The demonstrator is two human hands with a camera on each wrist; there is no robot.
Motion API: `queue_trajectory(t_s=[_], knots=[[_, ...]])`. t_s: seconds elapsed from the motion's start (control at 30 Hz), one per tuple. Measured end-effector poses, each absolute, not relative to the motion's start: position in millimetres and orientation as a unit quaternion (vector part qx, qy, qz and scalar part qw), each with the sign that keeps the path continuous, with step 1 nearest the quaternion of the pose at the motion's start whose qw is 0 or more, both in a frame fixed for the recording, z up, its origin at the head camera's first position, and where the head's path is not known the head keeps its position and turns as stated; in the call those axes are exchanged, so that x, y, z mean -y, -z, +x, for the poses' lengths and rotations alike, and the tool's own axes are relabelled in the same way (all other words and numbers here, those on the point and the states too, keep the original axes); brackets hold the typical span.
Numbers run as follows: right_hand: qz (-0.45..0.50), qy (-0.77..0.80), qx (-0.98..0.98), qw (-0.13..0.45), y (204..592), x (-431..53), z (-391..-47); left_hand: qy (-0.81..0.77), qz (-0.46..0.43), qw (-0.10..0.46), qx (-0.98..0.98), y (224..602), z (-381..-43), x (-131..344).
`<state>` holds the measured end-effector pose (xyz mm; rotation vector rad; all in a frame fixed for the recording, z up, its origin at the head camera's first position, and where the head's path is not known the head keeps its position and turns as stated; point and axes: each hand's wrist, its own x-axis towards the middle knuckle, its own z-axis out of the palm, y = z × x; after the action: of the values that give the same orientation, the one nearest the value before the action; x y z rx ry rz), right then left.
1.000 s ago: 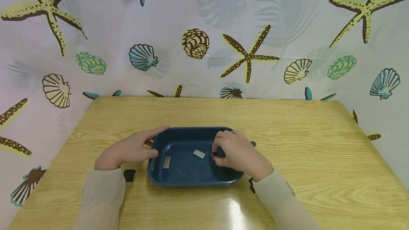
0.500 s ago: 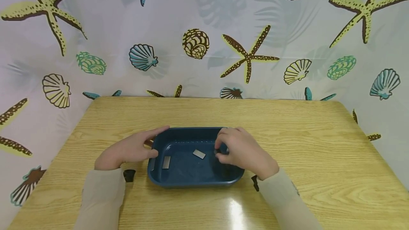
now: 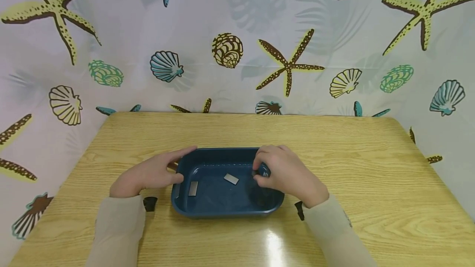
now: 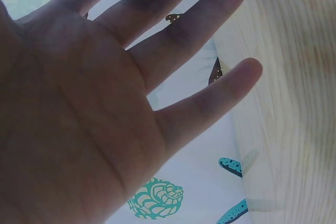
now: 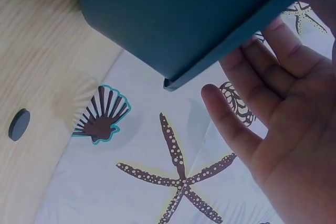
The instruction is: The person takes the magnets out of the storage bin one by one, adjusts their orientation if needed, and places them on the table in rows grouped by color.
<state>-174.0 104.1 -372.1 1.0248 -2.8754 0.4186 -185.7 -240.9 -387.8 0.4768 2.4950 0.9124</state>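
Note:
A dark blue plastic tub [image 3: 222, 205] sits on the wooden table. At its left end my left hand [image 3: 156, 172] has fingers spread, the thumb at the rim and the index finger along the far left corner; the left wrist view confirms the straight fingers. My right hand [image 3: 283, 174] is over the tub's right end, thumb and index finger pinching a small dark piece [image 3: 255, 173] mostly hidden by the fingertips. Its kind I cannot tell. Inside the tub lie two small rectangular silvery plates, one plate [image 3: 193, 188] near the left end and another plate [image 3: 231, 179] mid-floor.
A dark round disc [image 5: 19, 124] lies on the table [image 3: 371, 168] beyond the tub's right end, behind the right hand in the head view. A white cloth [image 3: 237, 15] printed with shells and starfish hangs behind the table.
My right hand has shifted a little to the right and away from me, toward the tub's right end, still pinching. The left hand, tub and plates have not moved.

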Motion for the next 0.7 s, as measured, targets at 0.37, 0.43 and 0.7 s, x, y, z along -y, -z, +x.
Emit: queue_trajectory(t_s=[0.37,0.43,0.7], knots=[[0.327,-0.136,0.934,0.032,370.8,-108.2,-175.4,-0.334,0.174,0.220,-0.900,387.2,-185.3,240.7],[0.327,-0.138,0.934,0.035,370.6,-109.3,-175.7,-0.335,0.174,0.219,-0.900,387.0,-185.2,240.4],[0.324,-0.140,0.935,0.044,369.4,-114.3,-176.5,-0.338,0.171,0.219,-0.899,388.0,-185.4,240.2]])
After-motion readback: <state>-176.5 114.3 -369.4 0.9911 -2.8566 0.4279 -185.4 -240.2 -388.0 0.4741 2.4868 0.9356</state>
